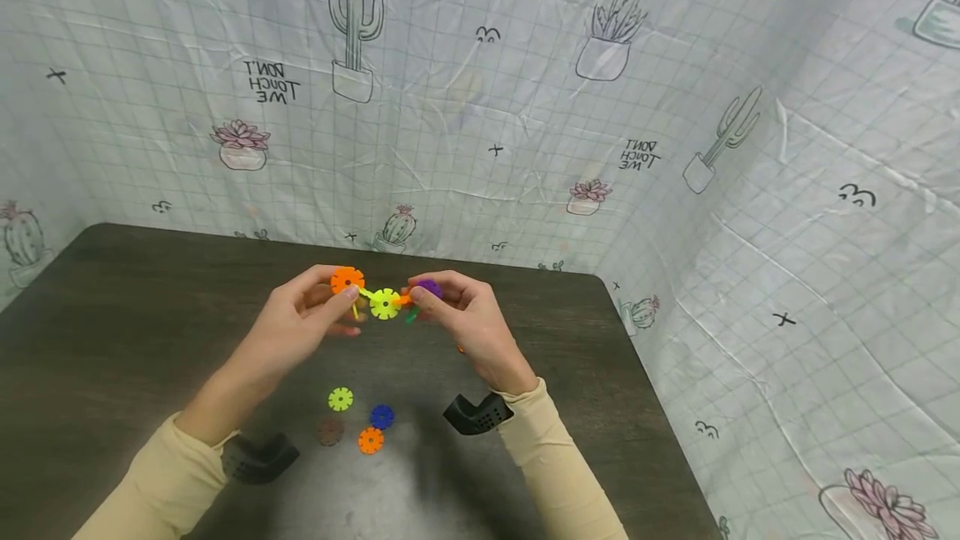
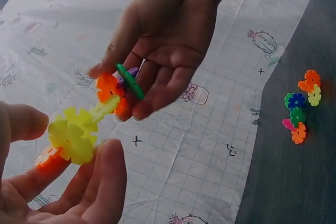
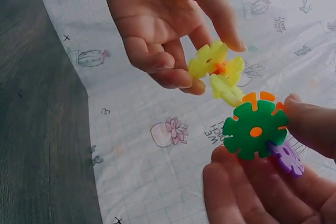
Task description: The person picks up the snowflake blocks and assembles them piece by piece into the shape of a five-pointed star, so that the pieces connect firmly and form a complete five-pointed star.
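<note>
Yellow, orange, green and purple notched round plastic discs [image 1: 380,309], linked in a chain, are held above the dark wood-grain tabletop [image 1: 150,332]; the left hand [image 1: 297,319] pinches the orange-and-yellow end, the right hand [image 1: 476,319] the green-and-purple end, while loose discs [image 1: 377,418] lie below

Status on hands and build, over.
Left hand and right hand gripping opposite ends. Yellow, orange, green and purple notched plastic disc chain, joined, held midair. Nothing visibly in the way.
</note>
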Demonstrator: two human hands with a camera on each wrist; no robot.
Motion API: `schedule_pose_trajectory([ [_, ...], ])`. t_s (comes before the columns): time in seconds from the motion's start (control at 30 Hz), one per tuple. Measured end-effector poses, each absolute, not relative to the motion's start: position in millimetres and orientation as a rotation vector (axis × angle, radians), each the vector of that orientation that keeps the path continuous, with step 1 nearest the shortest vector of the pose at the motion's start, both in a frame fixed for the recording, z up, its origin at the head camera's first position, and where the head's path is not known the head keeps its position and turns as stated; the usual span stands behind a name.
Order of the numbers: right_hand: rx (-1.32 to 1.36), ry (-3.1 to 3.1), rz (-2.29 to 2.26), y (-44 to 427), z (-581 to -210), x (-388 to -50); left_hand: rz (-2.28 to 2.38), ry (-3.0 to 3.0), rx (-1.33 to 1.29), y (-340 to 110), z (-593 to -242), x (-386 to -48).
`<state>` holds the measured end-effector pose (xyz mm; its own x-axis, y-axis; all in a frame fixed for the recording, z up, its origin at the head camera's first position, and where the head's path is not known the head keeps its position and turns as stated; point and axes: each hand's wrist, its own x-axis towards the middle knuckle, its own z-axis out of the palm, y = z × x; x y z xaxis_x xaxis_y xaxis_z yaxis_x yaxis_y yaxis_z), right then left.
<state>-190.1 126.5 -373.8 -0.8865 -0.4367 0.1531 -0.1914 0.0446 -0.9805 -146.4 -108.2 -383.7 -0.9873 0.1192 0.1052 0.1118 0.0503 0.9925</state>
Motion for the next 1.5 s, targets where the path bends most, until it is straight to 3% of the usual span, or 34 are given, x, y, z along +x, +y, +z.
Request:
schedule_pose_trajectory([
  [0.53,-0.551,2.223,-1.717,109.8,-402.5,-204.2,2.549,1.865,0.234,-134.5,-378.5,-146.5],
  [0.63,-0.588,2.396,-1.417,104.5,-423.3,-206.7,2.578,1.815,0.243,-136.9,-375.5,-145.5],
  [0.83,-0.915,2.572,-0.673,81.4,-461.9,-211.4,2.595,1.786,0.311,-136.6,-369.7,-144.3],
  [1.0,-1.071,2.564,-0.378,61.2,-482.6,-215.7,2.625,1.713,0.377,-133.8,-367.1,-143.7],
  [1.27,-1.118,2.529,-0.257,42.4,-488.3,-219.6,2.643,1.684,0.339,-131.5,-363.2,-142.5],
  [1.5,-0.981,2.443,-0.283,41.5,-487.8,-225.8,2.603,1.756,0.267,-131.2,-362.5,-141.2],
])
